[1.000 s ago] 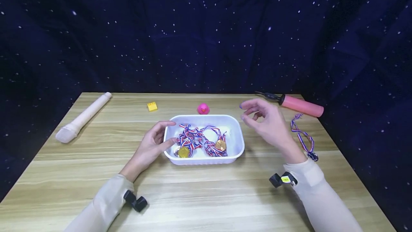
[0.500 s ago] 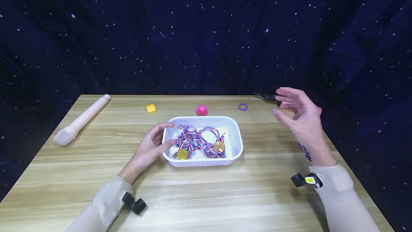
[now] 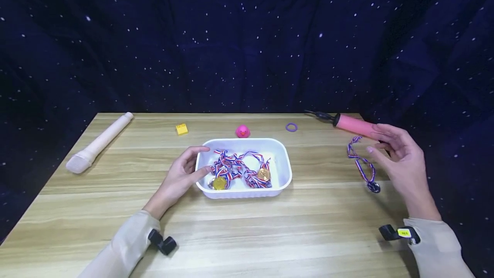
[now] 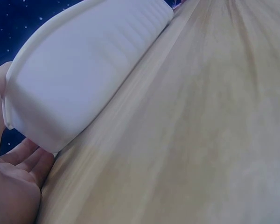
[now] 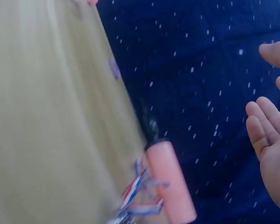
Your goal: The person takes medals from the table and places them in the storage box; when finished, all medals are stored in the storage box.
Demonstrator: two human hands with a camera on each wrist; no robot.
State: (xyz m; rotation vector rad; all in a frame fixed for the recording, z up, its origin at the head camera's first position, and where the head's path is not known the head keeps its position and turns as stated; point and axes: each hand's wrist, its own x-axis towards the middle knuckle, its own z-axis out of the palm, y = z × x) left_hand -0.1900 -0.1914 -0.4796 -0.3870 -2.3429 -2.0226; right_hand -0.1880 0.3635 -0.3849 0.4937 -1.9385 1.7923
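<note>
My left hand (image 3: 178,178) grips the left end of a white plastic tub (image 3: 243,194), its thumb over the rim. The left wrist view has the tub's outer wall (image 4: 74,70), with fingertips low beside its end. Inside the tub lie medals on tangled red, white and blue ribbons; a gold medal (image 3: 220,183) shows at left and a bronze-toned medal (image 3: 264,174) at right. My right hand (image 3: 407,168) hovers over the table's right side, fingers apart and holding nothing. Just left of it lies a dark silvery medal (image 3: 373,187) with its striped ribbon (image 3: 360,164).
A pink hand pump (image 3: 353,124) lies at the back right, partly behind my right hand. Along the back are a purple ring (image 3: 291,127), a pink rubber duck (image 3: 242,131) and a yellow toy brick (image 3: 182,129). A pale microphone (image 3: 100,143) lies at far left.
My right hand has let go of the purple ring, which now lies behind the tub's right end. It has moved right, then lower toward the medal. My left hand stays on the tub.
</note>
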